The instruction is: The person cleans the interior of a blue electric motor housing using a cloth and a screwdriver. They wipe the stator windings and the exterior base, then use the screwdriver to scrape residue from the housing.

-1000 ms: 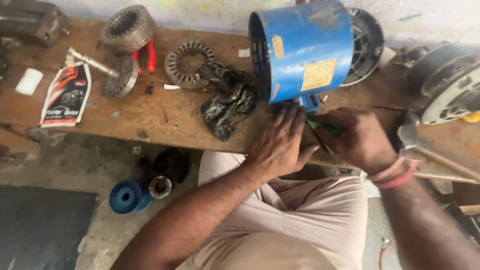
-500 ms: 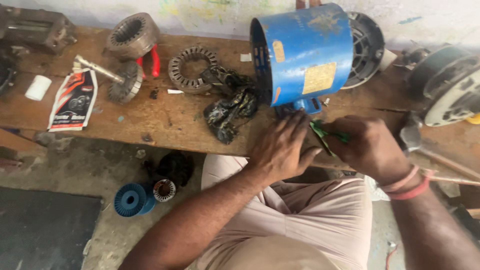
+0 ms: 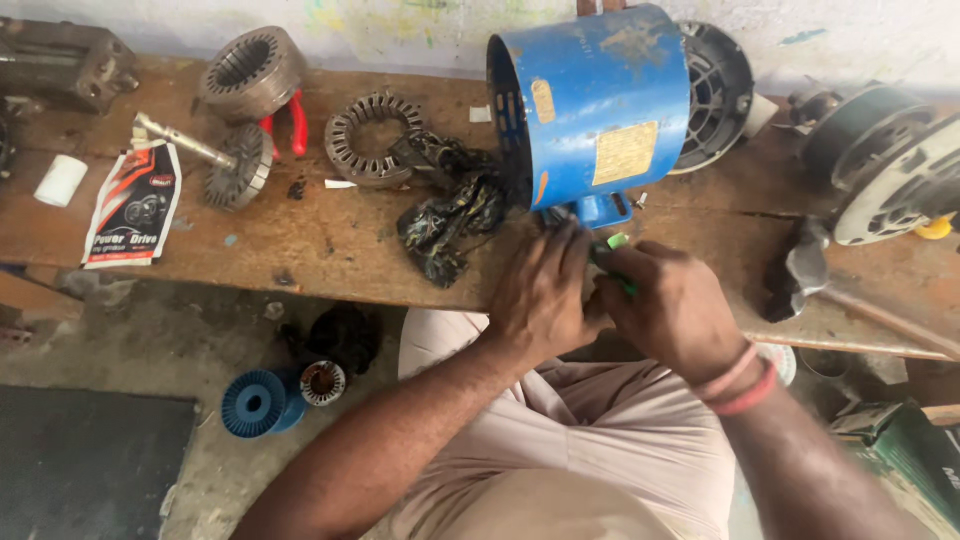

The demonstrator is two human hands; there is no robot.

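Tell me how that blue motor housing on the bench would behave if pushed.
The blue motor housing looks like thick painted metal, so probably heavy and rigid. It lies on its curved side on the wooden bench, yet its foot likely stops rolling. The left hand at its base may also steady it.

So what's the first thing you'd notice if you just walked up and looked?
The big blue motor housing standing at the back of the wooden bench. Just below it, the left hand and right hand work together at its foot, the right gripping a green-handled tool. Left of it lies a crumpled black rag.
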